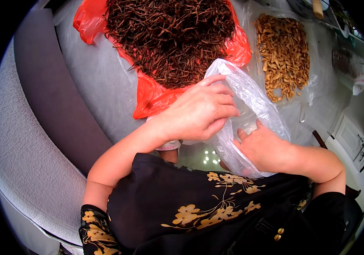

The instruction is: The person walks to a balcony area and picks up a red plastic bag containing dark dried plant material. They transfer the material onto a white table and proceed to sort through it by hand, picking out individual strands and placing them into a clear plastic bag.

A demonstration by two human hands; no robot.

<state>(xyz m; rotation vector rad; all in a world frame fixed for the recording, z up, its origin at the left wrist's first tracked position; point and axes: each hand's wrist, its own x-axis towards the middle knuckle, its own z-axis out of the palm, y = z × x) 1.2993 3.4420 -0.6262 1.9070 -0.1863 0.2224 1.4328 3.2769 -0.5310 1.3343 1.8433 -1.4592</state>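
A clear plastic bag (258, 98) hangs with its mouth spread wide in front of my body. My left hand (204, 110) is over the bag's left rim, fingers bent above the opening; whether they grip the film is not plain. At the bag's right side, my right hand (261, 146) holds the plastic, with its thumb and a finger showing at the mouth. Beyond my left hand, a large heap of dark brown dried strips (172, 38) lies on a red plastic bag (153, 98) spread flat.
Light brown dried pieces (284, 57) lie on clear plastic sheeting to the right of the red bag. A grey sofa (38, 143) stands at the left. White cabinets (350, 137) are at the right, and a packed plastic bag (360, 76) lies at the far right.
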